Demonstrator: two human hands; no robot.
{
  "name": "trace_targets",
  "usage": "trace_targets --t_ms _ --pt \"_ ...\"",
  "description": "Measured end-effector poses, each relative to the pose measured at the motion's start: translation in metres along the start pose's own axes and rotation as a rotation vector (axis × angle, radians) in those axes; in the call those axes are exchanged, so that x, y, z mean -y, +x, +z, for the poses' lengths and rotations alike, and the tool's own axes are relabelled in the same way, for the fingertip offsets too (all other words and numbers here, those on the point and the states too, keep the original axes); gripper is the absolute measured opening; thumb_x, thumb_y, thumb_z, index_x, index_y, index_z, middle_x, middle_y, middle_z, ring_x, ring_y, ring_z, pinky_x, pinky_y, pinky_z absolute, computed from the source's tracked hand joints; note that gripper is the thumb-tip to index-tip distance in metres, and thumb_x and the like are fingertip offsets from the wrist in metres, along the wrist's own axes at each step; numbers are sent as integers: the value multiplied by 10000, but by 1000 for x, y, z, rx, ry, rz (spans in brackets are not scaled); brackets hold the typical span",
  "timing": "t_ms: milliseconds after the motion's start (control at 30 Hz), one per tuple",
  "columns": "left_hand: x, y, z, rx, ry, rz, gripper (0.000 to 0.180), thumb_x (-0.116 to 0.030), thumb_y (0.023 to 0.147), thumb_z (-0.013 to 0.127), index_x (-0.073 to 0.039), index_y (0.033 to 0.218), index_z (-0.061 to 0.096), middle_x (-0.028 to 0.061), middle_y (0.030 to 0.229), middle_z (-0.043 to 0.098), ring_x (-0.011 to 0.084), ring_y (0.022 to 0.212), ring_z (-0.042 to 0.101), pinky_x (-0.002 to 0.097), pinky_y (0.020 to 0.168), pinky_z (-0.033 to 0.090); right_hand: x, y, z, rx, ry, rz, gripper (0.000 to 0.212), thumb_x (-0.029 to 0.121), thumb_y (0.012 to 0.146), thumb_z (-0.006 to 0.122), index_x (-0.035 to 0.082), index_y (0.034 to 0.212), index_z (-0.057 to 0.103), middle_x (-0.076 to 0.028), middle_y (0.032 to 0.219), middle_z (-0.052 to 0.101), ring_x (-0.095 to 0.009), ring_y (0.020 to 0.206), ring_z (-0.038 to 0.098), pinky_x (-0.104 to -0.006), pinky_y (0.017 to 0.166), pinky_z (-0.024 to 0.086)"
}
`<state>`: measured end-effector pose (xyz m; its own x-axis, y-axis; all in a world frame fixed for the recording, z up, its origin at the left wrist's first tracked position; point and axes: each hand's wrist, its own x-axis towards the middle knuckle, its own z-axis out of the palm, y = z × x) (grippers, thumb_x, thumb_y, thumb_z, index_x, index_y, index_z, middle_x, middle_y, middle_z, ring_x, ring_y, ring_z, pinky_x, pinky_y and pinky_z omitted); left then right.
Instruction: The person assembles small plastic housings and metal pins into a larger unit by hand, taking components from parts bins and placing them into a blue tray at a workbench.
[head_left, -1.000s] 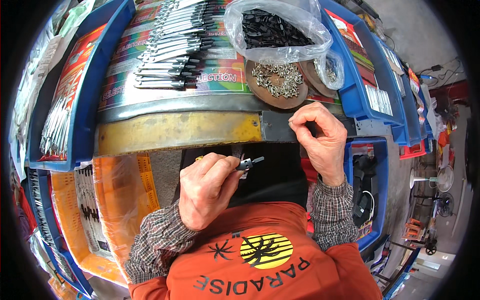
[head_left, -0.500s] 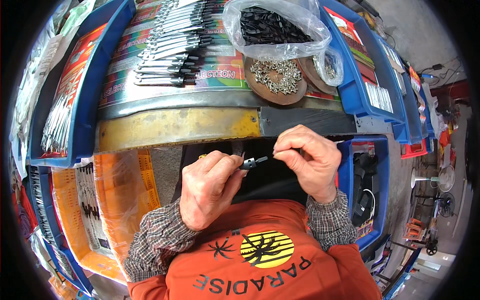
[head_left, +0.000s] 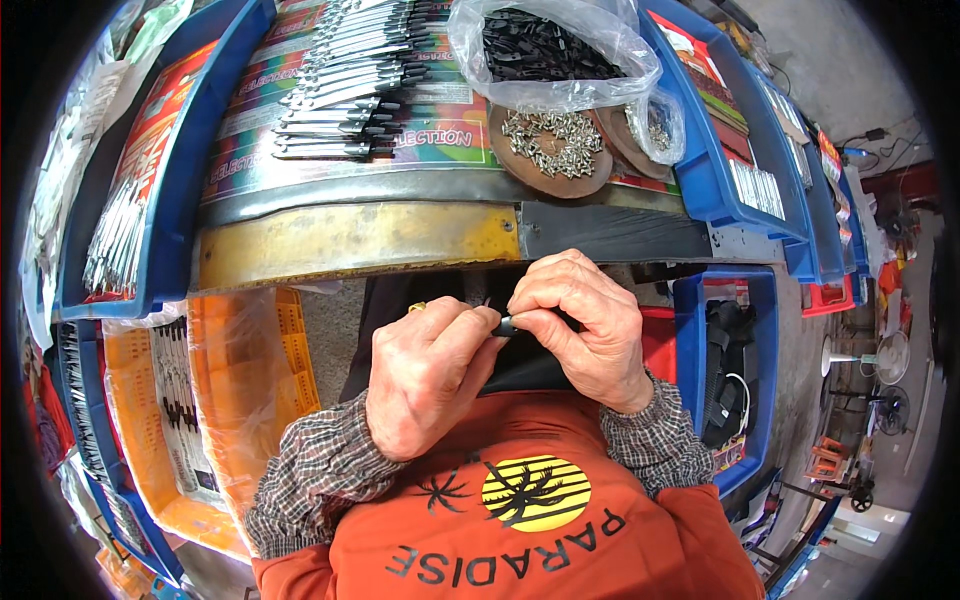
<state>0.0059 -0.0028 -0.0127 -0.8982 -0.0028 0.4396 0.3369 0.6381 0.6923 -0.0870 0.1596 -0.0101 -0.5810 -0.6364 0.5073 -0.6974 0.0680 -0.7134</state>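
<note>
Low over my lap, in front of the bench edge, my left hand [head_left: 425, 370] is closed, pinching a small part [head_left: 505, 327] with a black body and a silvery section. Only a short length of it shows between the hands. My right hand [head_left: 590, 330] is closed too, with thumb and forefinger pressed together at the part's right end. These fingers cover that end, and whether they pinch it or something tiny is hidden. On the bench lies a long row of slim silver pieces with black ends [head_left: 345, 130]. Beside it, a round brown dish [head_left: 545, 183] carries many small silver screws [head_left: 565, 145].
A clear plastic bag [head_left: 550, 95] of black parts sits behind the dish. Blue trays [head_left: 172, 240] flank the bench. Below stand an orange crate [head_left: 235, 370] on the left and a blue bin [head_left: 765, 340] on the right. The metal bench edge [head_left: 360, 235] runs just beyond my hands.
My right hand has moved left until its fingertips meet the part. The part's tip, visible before, is now covered. My left hand has shifted slightly and keeps its pinch.
</note>
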Motion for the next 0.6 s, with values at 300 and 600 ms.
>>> trace_targets --t_ms 300,600 --pt "6 -5 7 -18 70 38 255 19 671 722 -32 898 619 88 752 593 264 650 606 352 553 485 0 -6 7 -18 -216 -151 209 1 688 736 -1 855 611 -108 824 602 -288 780 611 -379 671 514" --pt "6 -7 8 -45 95 56 245 20 669 714 -26 893 626 88 757 596 256 650 611 339 553 492 3 -18 11 -3 -436 -323 290 55 697 752 -50 939 631 -137 908 616 -296 847 629 -385 670 546"
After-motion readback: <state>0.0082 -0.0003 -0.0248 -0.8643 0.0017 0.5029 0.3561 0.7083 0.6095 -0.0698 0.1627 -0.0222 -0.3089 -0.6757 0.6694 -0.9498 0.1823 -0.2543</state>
